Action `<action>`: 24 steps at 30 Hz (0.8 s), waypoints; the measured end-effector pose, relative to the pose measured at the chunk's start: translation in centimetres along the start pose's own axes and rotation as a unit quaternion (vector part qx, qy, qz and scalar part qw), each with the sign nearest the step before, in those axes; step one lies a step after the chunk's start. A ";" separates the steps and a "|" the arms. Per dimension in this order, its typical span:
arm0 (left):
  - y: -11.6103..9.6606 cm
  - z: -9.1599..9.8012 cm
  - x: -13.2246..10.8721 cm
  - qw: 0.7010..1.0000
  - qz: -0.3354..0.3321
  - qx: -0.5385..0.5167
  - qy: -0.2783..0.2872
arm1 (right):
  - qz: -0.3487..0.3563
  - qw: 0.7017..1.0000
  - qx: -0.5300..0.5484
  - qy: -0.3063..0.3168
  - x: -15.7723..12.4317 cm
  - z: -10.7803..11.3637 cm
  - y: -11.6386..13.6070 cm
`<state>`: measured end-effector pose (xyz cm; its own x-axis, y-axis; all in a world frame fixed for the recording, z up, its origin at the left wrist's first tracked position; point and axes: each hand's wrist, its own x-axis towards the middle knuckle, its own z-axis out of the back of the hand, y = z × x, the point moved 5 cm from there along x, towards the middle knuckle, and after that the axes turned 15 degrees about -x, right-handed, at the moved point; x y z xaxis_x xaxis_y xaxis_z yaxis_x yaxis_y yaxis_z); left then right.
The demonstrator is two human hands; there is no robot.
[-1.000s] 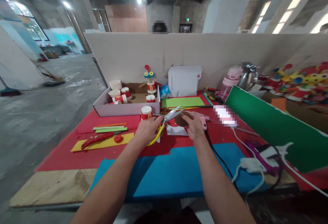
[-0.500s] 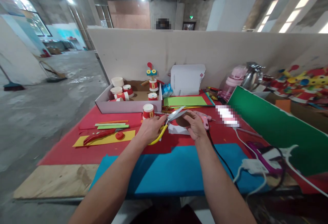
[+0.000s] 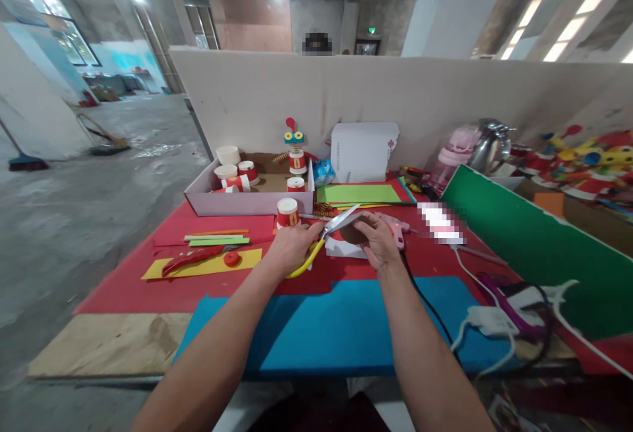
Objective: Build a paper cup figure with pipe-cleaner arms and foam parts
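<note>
Fingers of the left hand (image 3: 293, 248) hold yellow-handled scissors (image 3: 316, 255); those of the right hand (image 3: 378, 242) pinch a brown disc (image 3: 352, 234) by the blades, contact unclear, above white paper (image 3: 345, 250) on the bench (image 3: 109, 347). Should the disc twist in that pinch, a blade could slip toward the right fingers; a sideways jerk might knock the pink glue gun (image 3: 398, 235).
</note>
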<state>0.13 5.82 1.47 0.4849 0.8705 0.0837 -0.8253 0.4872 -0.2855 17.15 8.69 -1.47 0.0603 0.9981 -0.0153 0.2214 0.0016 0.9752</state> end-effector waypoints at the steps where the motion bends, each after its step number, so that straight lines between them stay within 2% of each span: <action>1: 0.0 0.0 0.0 1.000 0.000 0.000 0.000 | 0.000 1.000 -0.001 -0.002 0.0 0.0 0.0; 24: 0.0 0.1 -0.1 1.000 0.000 -0.001 -0.001 | 0.010 1.000 -0.013 0.007 0.2 0.2 -0.1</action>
<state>0.06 5.74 1.55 0.4840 0.8709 0.0860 -0.8249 0.4868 -0.2872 17.31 8.87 -1.66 0.0516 0.9986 0.0073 0.1956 -0.0173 0.9805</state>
